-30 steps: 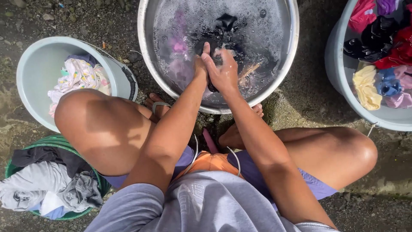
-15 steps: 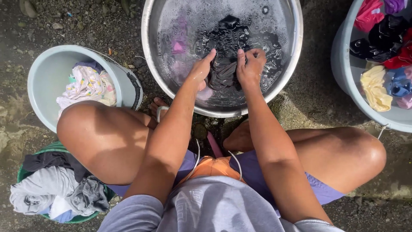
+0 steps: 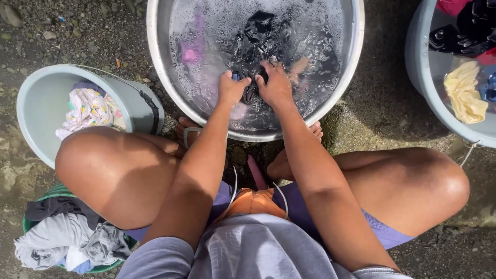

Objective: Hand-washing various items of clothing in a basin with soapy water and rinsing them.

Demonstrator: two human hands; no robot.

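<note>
You are gripping the dark garment (image 3: 253,85) with both hands at the near edge of the metal basin (image 3: 356,46). Your left hand (image 3: 231,88) is clenching a fold of it; your right hand (image 3: 275,85) is pressing down on it, fingers curled, just beside the left. The garment is trailing away from your knuckles toward the basin's far edge, its long axis running near to far through the soapy water (image 3: 217,31). Both forearms are reaching straight forward between your knees, wrists bent down. A pink cloth (image 3: 191,51) is lying submerged left of your left hand.

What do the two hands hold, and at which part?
Left hand and right hand grip a bunched dark cloth in the basin; which part cannot be told.
</note>
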